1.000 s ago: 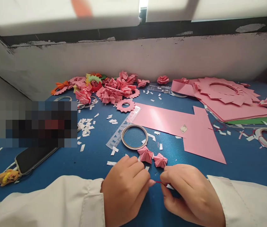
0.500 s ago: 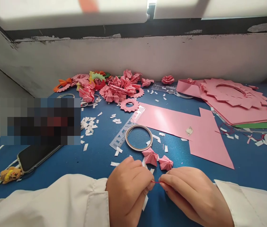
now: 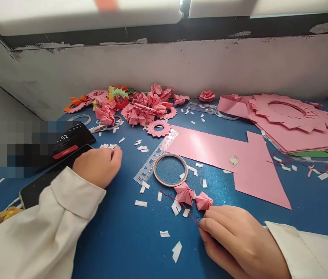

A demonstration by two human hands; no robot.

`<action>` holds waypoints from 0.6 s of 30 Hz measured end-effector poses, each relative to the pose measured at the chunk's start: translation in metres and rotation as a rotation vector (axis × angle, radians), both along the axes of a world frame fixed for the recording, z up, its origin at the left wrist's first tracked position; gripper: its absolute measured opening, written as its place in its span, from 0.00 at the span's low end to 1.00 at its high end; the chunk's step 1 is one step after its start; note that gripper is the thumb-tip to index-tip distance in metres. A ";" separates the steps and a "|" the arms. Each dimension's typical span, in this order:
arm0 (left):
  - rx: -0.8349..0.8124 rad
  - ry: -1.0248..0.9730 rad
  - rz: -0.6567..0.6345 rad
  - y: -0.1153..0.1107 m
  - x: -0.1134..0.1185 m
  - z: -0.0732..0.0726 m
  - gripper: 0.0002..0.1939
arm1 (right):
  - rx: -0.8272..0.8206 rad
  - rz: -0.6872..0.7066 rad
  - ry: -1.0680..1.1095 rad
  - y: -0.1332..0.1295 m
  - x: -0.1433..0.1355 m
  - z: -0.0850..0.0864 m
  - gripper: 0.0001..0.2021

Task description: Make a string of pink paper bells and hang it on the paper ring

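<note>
My left hand (image 3: 98, 164) is over the right end of a black phone, by a pile of white paper scraps (image 3: 108, 146). Its fingers are curled in, and whatever they may hold is hidden behind them. At the lower right, my right hand (image 3: 236, 236) pinches a thin red thread (image 3: 191, 215) between thumb and forefinger. The thread's loose end runs up to the left across the table. Just beyond that hand are two folded pink paper pieces, one (image 3: 204, 201) nearly touching the fingers, the other (image 3: 184, 193) beside a tape roll (image 3: 170, 169).
A clear stencil ruler (image 3: 152, 166) lies under the tape roll's edge, near a cut pink sheet (image 3: 210, 149). Folded paper flowers (image 3: 143, 110) are heaped along the wall. Stacked pink paper (image 3: 297, 141) lies at right. Phones (image 3: 47, 178) with cables occupy the left.
My left hand has let go of the red thread and moved up and left to the phone and scraps. My right hand stays nearly in place, still pinching the thread.
</note>
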State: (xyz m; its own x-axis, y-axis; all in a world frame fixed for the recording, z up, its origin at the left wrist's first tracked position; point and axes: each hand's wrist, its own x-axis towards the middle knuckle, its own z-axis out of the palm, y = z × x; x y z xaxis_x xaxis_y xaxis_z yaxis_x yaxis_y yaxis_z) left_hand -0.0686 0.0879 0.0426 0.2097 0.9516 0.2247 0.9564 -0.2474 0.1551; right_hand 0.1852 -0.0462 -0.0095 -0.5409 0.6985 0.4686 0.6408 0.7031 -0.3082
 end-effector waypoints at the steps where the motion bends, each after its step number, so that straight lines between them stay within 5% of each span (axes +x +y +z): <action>1: 0.050 -0.001 -0.014 -0.008 0.008 0.000 0.22 | -0.002 0.002 -0.003 0.000 0.000 0.000 0.12; 4: 0.157 -0.036 -0.248 -0.041 0.033 -0.008 0.19 | -0.004 0.028 -0.023 0.000 0.000 0.000 0.12; 6: 0.303 -0.168 -0.649 -0.063 0.045 -0.016 0.10 | -0.003 0.048 -0.036 0.000 -0.001 0.001 0.11; 9: 0.300 -0.143 -0.954 -0.085 0.056 -0.028 0.13 | 0.000 0.088 -0.041 0.000 -0.001 0.002 0.10; 13: 0.216 -0.052 -1.041 -0.091 0.062 -0.035 0.12 | -0.013 0.106 0.014 -0.003 -0.001 0.000 0.09; 18: 0.192 -0.050 -1.008 -0.087 0.062 -0.036 0.14 | -0.016 -0.106 0.197 -0.007 -0.001 -0.004 0.08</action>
